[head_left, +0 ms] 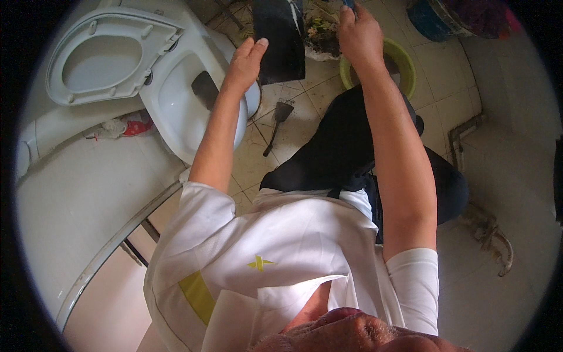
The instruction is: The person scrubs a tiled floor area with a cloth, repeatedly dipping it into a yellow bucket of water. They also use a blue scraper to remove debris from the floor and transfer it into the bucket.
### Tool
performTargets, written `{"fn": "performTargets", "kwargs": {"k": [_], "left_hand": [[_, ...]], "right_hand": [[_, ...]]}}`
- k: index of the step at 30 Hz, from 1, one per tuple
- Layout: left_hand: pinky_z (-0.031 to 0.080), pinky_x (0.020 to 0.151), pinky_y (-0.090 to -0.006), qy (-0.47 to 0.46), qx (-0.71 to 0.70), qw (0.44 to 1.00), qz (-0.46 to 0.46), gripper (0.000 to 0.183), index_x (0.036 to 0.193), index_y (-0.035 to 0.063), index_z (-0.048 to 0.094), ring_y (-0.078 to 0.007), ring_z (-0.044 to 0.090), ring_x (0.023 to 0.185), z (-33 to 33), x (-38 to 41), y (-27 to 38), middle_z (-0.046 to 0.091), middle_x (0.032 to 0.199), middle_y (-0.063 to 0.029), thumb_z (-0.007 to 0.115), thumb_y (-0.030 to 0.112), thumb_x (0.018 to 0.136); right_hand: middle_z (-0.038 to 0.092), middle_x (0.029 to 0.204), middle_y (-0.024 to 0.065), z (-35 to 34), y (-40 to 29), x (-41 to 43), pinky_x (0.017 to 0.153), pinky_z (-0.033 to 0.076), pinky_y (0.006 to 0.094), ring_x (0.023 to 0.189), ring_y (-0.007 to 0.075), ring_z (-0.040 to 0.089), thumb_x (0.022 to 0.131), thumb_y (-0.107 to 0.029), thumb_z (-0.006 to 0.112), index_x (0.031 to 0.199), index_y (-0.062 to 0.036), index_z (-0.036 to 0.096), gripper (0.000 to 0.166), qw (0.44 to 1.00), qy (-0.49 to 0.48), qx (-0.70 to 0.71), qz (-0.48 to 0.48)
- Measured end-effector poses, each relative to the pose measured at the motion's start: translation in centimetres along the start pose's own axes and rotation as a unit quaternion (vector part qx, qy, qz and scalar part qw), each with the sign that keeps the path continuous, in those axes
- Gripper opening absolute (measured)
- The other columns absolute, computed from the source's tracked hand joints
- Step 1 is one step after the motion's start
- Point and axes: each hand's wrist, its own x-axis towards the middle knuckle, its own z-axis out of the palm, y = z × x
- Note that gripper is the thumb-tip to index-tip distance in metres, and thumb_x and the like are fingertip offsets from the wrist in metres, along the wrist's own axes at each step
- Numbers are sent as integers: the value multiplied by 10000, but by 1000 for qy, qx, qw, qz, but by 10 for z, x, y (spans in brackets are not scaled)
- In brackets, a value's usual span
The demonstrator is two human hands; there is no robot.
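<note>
My left hand (246,66) is at the left edge of a glossy black flat panel (281,57), its thumb on the edge and its other fingers partly hidden. The panel's far end runs out of the top of the view. At the top edge, my right hand (361,37) is closed around a blue handle (349,3), mostly cut off by the frame. Between the hands, a heap of dark, wet-looking debris with yellow-green bits (323,31) lies on the tiled floor (248,145). Beneath my right forearm stands a yellow-green basin (411,72), partly covered by my arm and knee.
A white toilet (176,101) with its seat (99,24) raised stands at left. A small dark scraper-like tool (281,113) lies on the tiles. A blue bucket (426,24) with purple material is at upper right. A pipe (462,132) runs along the right wall.
</note>
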Motion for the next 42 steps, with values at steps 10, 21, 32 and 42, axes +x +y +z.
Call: {"fn": "performTargets", "kwargs": {"k": [10,21,32,42], "left_hand": [[415,715,-295,56,-180,981,-52,363,861,48,563,-116,463,782,2,29,-16,535,841,29,588,363,1040],[426,723,-346,108,-24,994,17,337,861,7,548,-145,474,781,7,38,1,554,811,-32,563,289,1045],[452,876,-377,38,1,999,-32,431,1096,-21,636,-231,576,972,20,30,-4,653,1032,-150,551,398,1042],[235,1225,-389,65,-96,981,-158,858,1542,-105,303,-338,288,1517,15,9,18,293,1629,-259,551,527,1017]], "right_hand": [[690,1172,222,14,74,14,823,560,601,1091,439,658,1047,-493,511,1404,-99,592,537,991,-111,-14,-70],[734,1003,215,4,20,-35,843,573,511,965,393,716,1002,-415,576,1370,-101,602,484,949,-169,-219,-152],[677,1003,300,3,-22,-17,819,511,538,941,469,657,1001,-230,555,1232,4,635,339,999,-3,-48,-25],[712,1003,246,10,11,-13,793,540,562,891,456,680,1055,-345,505,1347,-13,576,447,997,-40,-20,-67]]}}
